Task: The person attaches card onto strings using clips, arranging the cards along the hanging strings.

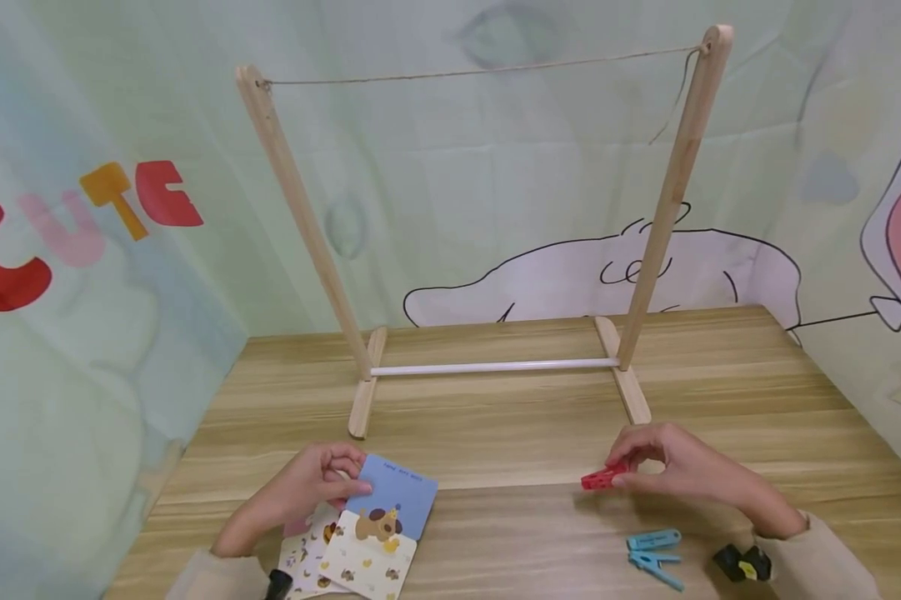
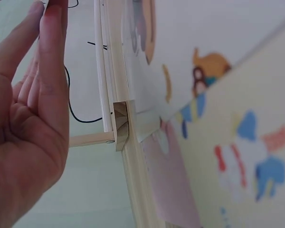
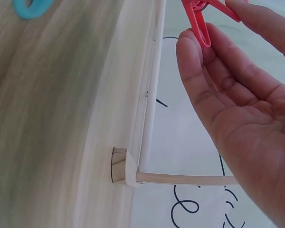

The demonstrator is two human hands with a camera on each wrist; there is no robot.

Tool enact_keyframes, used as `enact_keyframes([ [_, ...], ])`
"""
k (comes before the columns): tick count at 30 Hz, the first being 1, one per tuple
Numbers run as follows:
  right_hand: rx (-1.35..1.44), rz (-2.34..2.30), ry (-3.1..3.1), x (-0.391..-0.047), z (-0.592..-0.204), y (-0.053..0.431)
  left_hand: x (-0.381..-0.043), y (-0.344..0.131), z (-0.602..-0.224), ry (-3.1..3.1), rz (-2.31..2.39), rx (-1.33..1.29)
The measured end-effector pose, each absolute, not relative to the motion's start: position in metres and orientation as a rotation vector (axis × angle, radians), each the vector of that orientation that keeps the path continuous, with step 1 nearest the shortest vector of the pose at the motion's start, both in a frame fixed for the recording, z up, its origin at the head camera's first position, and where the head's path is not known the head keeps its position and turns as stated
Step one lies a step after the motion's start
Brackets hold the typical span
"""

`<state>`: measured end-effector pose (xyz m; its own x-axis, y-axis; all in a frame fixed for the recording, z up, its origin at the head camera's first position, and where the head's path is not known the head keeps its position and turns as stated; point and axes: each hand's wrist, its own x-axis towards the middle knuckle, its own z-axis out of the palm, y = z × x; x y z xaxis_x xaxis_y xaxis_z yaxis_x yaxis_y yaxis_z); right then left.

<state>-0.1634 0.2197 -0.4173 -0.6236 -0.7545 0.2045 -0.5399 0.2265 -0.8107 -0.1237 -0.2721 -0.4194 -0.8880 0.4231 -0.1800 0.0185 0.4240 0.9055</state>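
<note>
My left hand [image 1: 317,482] pinches the top corner of a blue-and-cream card [image 1: 394,497] with a cartoon dog on it. Under that card, more printed cards [image 1: 303,557] lie on the table at the lower left. In my right hand [image 1: 671,467] a red clothespin [image 1: 604,477] is held between thumb and fingers, just above the table. The right wrist view shows the red clothespin [image 3: 199,19] by its handle legs, gripped at the fingertips. Blue clothespins [image 1: 654,554] lie on the table below the right hand.
A wooden frame stands at the back, with a left post [image 1: 307,225], a right post [image 1: 668,200] and a white bottom bar [image 1: 495,367]. A twine line [image 1: 450,75] runs between the post tops, one loose end hanging at the right. Printed cloth [image 1: 450,208] surrounds the wooden table [image 1: 495,433].
</note>
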Motion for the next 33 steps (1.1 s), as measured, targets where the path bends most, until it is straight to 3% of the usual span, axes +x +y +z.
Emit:
enact_keyframes([
  [33, -1.265, -1.272, 2.326, -0.179, -0.392, 0.215, -0.136, -0.273, -0.41, 2.332, 1.608, 0.404],
])
